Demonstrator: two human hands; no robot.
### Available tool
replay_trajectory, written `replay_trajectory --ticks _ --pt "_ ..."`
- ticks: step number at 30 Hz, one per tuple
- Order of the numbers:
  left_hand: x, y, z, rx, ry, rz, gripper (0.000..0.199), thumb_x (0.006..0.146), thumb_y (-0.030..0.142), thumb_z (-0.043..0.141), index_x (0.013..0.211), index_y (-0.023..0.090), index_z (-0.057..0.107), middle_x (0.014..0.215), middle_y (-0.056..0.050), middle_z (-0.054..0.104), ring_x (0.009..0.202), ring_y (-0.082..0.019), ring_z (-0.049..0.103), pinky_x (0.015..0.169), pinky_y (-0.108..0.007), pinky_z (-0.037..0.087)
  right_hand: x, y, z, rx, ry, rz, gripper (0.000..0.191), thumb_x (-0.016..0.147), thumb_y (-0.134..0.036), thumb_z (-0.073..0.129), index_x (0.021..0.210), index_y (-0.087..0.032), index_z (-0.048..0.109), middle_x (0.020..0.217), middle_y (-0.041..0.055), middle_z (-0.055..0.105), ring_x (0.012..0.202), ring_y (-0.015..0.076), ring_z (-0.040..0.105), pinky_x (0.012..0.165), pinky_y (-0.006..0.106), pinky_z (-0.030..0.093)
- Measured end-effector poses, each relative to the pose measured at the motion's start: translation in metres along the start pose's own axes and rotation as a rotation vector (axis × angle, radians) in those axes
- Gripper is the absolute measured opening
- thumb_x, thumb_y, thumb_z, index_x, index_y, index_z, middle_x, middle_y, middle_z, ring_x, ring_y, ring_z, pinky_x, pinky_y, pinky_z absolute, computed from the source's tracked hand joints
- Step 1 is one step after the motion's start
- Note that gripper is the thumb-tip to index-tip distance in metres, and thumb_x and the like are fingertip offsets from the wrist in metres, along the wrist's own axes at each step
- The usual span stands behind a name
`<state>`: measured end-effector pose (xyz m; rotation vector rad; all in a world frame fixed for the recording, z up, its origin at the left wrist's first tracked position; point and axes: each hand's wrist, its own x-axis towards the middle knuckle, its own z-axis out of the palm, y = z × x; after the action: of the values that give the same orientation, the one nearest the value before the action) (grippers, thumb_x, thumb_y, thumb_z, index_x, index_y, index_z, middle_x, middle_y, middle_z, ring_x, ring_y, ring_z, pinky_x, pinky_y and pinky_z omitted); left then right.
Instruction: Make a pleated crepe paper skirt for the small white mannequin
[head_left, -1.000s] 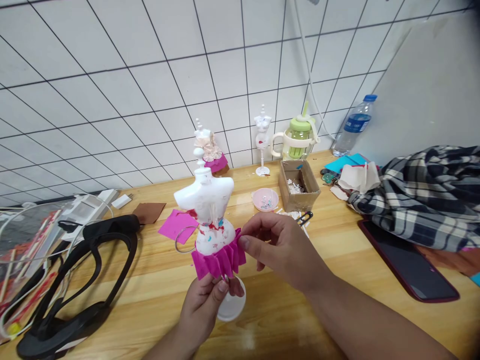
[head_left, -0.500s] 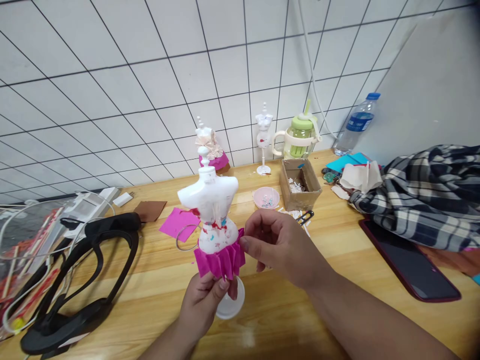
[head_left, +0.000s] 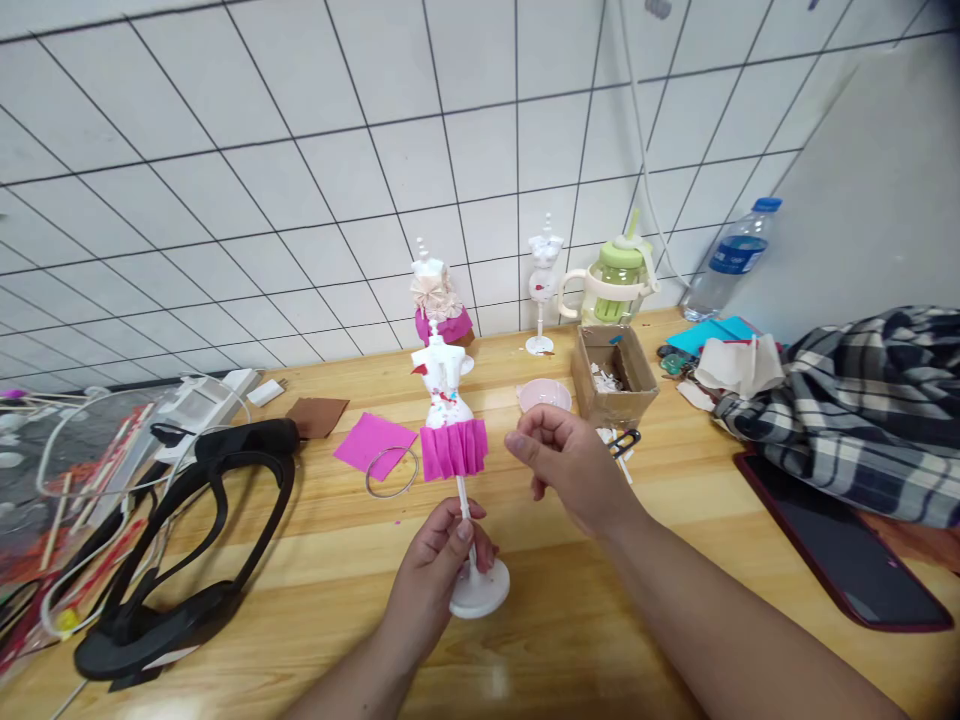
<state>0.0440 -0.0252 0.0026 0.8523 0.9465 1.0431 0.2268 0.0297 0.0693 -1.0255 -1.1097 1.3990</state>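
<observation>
A small white mannequin [head_left: 448, 408] on a stand leans slightly left, with red and blue specks on its body and a pleated magenta paper skirt [head_left: 454, 450] around its hips. Below the skirt, my left hand [head_left: 446, 550] is closed around the thin stand pole, just above the round white base [head_left: 480, 590]. To the right of the skirt and apart from it is my right hand [head_left: 574, 465], its fingers curled and thumb near the index finger, with nothing visible in them. A magenta paper sheet [head_left: 375, 445] and a metal ring [head_left: 369, 480] lie left of the mannequin.
Behind stand a dressed mannequin [head_left: 436, 290] and a bare one [head_left: 543, 285]. Right of centre are a pink dish [head_left: 545, 395], a cardboard box [head_left: 613, 400] and a green-lidded cup [head_left: 619, 280]. A black headset [head_left: 277, 515] lies left; a phone [head_left: 840, 540] and plaid cloth [head_left: 855, 400] lie right.
The right hand has come off the skirt's edge. The mannequin has moved lower and away from me, and the left hand now grips its pole with the base in sight.
</observation>
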Motion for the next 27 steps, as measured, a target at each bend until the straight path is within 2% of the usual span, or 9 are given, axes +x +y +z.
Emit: replay_trajectory --ticks 3,6,9,12,15,20,27 --pt "0.0026 0.0057 -0.001 0.091 0.14 0.043 0.037 0.081 0.048 0.071 0.1 0.018 0.06 0.061 0.002 0.064 0.06 -0.011 0.057 0.064 -0.023 0.045 -0.0033 -0.004 -0.0008 -0.212 0.074 -0.136 0.023 0.082 -0.041 0.069 0.08 -0.019 0.062 0.055 -0.0076 0.039 0.048 0.0072 0.037 0.042 0.019 0.034" --pt "0.0039 0.0089 -0.0028 0.146 0.165 0.016 0.044 0.074 0.049 0.076 0.099 0.016 0.062 0.069 -0.003 0.071 0.062 -0.013 0.061 0.056 -0.02 0.042 -0.0079 -0.0071 0.0014 -0.391 0.08 -0.247 0.02 0.084 -0.039 0.066 0.082 -0.019 0.065 0.057 -0.0056 0.043 0.052 0.0079 0.039 0.047 0.021 0.033" --pt "0.0041 0.0072 -0.0042 0.147 0.155 -0.036 0.046 0.068 0.047 0.081 0.096 0.015 0.064 0.075 -0.008 0.076 0.064 -0.016 0.066 0.054 -0.021 0.043 -0.0102 -0.0074 0.0038 -0.493 0.079 -0.293 0.027 0.084 -0.045 0.066 0.093 -0.02 0.068 0.077 0.0004 0.058 0.062 0.0103 0.048 0.051 0.023 0.038" --pt "0.0043 0.0038 -0.0052 0.139 0.154 -0.064 0.045 0.063 0.044 0.085 0.091 0.014 0.068 0.074 -0.009 0.076 0.062 -0.017 0.068 0.05 -0.021 0.042 -0.0102 -0.0068 0.0045 -0.584 0.079 -0.299 0.035 0.082 -0.052 0.067 0.098 -0.021 0.069 0.094 0.0039 0.063 0.072 0.013 0.053 0.059 0.025 0.043" --pt "0.004 0.0031 -0.0045 0.129 0.143 -0.065 0.043 0.058 0.041 0.088 0.086 0.013 0.071 0.07 -0.008 0.076 0.059 -0.017 0.067 0.053 -0.023 0.047 -0.0098 -0.0064 0.0044 -0.598 0.063 -0.281 0.034 0.082 -0.052 0.067 0.094 -0.021 0.068 0.087 0.002 0.065 0.069 0.0127 0.053 0.063 0.026 0.043" --pt "0.0012 0.0074 -0.0004 0.147 0.115 -0.032 0.038 0.056 0.039 0.089 0.08 0.014 0.074 0.068 -0.007 0.075 0.055 -0.015 0.065 0.057 -0.026 0.051 -0.0103 -0.0066 0.0038 -0.622 0.003 -0.263 0.033 0.081 -0.049 0.069 0.071 -0.019 0.061 0.065 -0.0029 0.057 0.06 0.0105 0.048 0.056 0.024 0.036" --pt "0.0004 0.01 -0.0049 0.457 0.121 0.067 0.022 0.067 0.036 0.081 0.073 0.015 0.077 0.065 -0.006 0.071 0.061 -0.016 0.062 0.057 -0.024 0.048 -0.0081 -0.008 0.0002 -0.645 -0.065 -0.235 0.03 0.084 -0.046 0.066 0.071 -0.019 0.061 0.061 -0.0041 0.051 0.058 0.0099 0.043 0.055 0.024 0.031"
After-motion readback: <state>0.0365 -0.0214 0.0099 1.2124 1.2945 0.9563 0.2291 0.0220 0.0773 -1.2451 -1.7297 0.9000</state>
